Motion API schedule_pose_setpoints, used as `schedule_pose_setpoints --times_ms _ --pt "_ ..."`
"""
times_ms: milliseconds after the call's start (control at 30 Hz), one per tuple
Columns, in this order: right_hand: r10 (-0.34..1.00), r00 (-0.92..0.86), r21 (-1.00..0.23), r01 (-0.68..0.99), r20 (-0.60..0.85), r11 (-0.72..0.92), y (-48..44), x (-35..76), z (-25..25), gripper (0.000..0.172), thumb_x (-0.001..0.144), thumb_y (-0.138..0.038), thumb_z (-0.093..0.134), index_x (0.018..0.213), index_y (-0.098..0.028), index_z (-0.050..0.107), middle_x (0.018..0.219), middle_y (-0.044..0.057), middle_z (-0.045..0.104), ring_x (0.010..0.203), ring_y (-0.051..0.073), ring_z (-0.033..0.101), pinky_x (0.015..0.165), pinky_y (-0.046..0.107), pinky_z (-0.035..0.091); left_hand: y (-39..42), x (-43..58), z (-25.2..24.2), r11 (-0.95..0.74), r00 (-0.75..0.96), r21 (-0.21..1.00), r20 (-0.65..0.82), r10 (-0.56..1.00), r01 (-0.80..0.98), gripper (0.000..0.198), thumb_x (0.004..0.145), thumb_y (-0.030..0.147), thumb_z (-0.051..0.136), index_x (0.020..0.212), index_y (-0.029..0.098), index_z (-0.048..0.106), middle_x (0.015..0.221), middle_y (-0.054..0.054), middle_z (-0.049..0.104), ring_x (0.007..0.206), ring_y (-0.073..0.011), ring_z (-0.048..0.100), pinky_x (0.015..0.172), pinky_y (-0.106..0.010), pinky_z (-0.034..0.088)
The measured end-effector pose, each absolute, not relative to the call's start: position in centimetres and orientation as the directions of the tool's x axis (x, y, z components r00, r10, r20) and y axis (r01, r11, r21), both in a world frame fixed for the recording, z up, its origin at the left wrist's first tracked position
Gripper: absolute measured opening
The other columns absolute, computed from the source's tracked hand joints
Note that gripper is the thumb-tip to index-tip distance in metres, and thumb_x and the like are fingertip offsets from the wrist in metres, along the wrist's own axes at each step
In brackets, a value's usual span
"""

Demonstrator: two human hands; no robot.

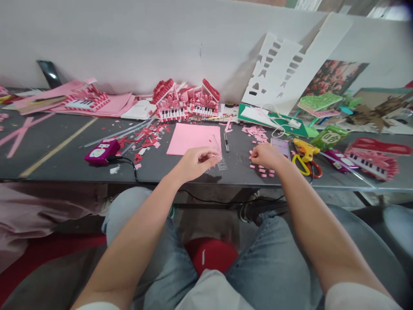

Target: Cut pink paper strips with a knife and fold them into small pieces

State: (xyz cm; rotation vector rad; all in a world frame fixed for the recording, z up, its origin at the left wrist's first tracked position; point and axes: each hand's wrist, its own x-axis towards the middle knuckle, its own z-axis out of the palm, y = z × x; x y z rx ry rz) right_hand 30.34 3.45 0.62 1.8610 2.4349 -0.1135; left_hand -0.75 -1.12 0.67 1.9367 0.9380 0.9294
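Note:
My left hand (198, 163) hovers over the table just in front of a pink foam sheet (190, 137). Its fingers are curled with thumb and fingertips close together; anything between them is too small to make out. Partly behind those fingertips lies a clear ruler (222, 163). My right hand (266, 155) is closed, fingertips down at the table among small pink rolled pieces (263, 171). Whatever it may pinch is hidden. Between the hands and farther back, a craft knife (226, 142) rests beside the sheet. Pink scraps (254, 132) are scattered behind my right hand.
Two red-and-pink piano models (172, 113) stand by the wall. A purple box (102, 153) with a black cord sits left. At right are a phone (280, 147), yellow-handled scissors (301, 165), a yellow glue gun (305, 149) and a green pack (329, 137). White cutout boards (274, 69) lean behind.

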Motion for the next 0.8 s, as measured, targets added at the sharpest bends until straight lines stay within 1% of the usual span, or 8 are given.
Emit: schedule_pose_setpoints --times_ms 133,267,367,500,600,667,733,800 --pt "0.958 -0.266 0.003 0.963 -0.107 0.268 3.4 30.4 0.4 0.027 0.08 -0.011 0.063 0.054 -0.018 0.064 0.055 0.003 0.061 0.056 0.014 0.047 0.061 0.03 0.031 -1.0 -0.8 0.5 -0.432 0.459 0.856 0.273 0.845 0.286 0.032 0.095 0.046 0.069 0.107 0.018 0.077 0.08 -0.005 0.074 0.068 -0.0143 0.067 0.067 -0.028 0.056" --pt "0.966 -0.234 0.026 0.971 -0.111 0.238 3.0 30.1 0.5 0.027 0.082 -0.013 0.061 0.056 -0.017 0.067 0.059 0.006 0.065 0.058 0.015 0.051 0.061 0.03 0.033 -1.0 -0.7 0.6 -0.439 0.463 0.854 0.281 0.841 0.28 0.03 0.094 0.044 0.068 0.105 0.018 0.077 0.08 -0.005 0.074 0.067 -0.0139 0.066 0.065 -0.027 0.056" --pt "0.969 -0.216 0.039 0.974 -0.118 0.222 2.7 29.7 0.6 0.024 0.082 -0.013 0.062 0.06 -0.016 0.07 0.061 0.006 0.066 0.059 0.015 0.053 0.062 0.03 0.033 -1.0 -0.6 0.6 -0.436 0.466 0.856 0.278 0.84 0.276 0.029 0.094 0.043 0.068 0.104 0.018 0.077 0.079 -0.004 0.073 0.066 -0.0135 0.065 0.064 -0.027 0.055" --pt "0.97 -0.204 0.015 0.978 -0.13 0.208 2.8 29.5 0.7 0.021 0.082 -0.011 0.063 0.066 -0.015 0.074 0.06 0.004 0.066 0.058 0.014 0.052 0.062 0.028 0.033 -0.7 -0.7 0.0 -0.422 0.449 0.851 0.259 0.855 0.313 0.027 0.094 0.041 0.067 0.104 0.018 0.076 0.078 -0.004 0.074 0.066 -0.0145 0.066 0.065 -0.027 0.055" --pt "0.966 -0.227 -0.035 0.974 -0.12 0.225 3.1 30.0 0.5 0.024 0.084 -0.013 0.064 0.062 -0.016 0.072 0.058 0.003 0.065 0.056 0.013 0.05 0.06 0.027 0.033 0.0 -0.8 -0.4 -0.441 0.411 0.803 0.272 0.87 0.402 0.023 0.096 0.038 0.064 0.103 0.019 0.076 0.079 -0.003 0.076 0.068 -0.0159 0.068 0.069 -0.03 0.056" --pt "0.965 -0.246 -0.092 0.967 -0.094 0.238 3.1 30.7 0.7 0.028 0.086 -0.017 0.064 0.059 -0.016 0.071 0.058 0.003 0.064 0.056 0.013 0.05 0.06 0.027 0.033 0.7 -0.7 -0.6 -0.457 0.389 0.743 0.284 0.877 0.489 0.02 0.096 0.033 0.063 0.103 0.02 0.076 0.084 -0.005 0.078 0.073 -0.0181 0.07 0.076 -0.034 0.058" --pt "0.972 -0.229 -0.176 0.96 -0.048 0.217 2.9 31.4 1.0 0.028 0.087 -0.021 0.063 0.062 -0.016 0.073 0.06 0.004 0.067 0.058 0.014 0.054 0.061 0.027 0.036 1.6 -0.2 -0.8 -0.464 0.374 0.666 0.286 0.882 0.584 0.02 0.096 0.029 0.062 0.104 0.018 0.077 0.098 -0.009 0.079 0.085 -0.0218 0.073 0.087 -0.039 0.059" --pt "0.985 -0.169 -0.274 0.947 0.023 0.168 2.6 31.7 1.4 0.023 0.087 -0.024 0.064 0.071 -0.016 0.078 0.067 0.004 0.073 0.062 0.015 0.061 0.064 0.026 0.041 2.5 0.5 -1.1 -0.463 0.369 0.576 0.281 0.886 0.674 0.026 0.098 0.031 0.06 0.112 0.017 0.077 0.119 -0.015 0.076 0.105 -0.028 0.073 0.099 -0.045 0.056"
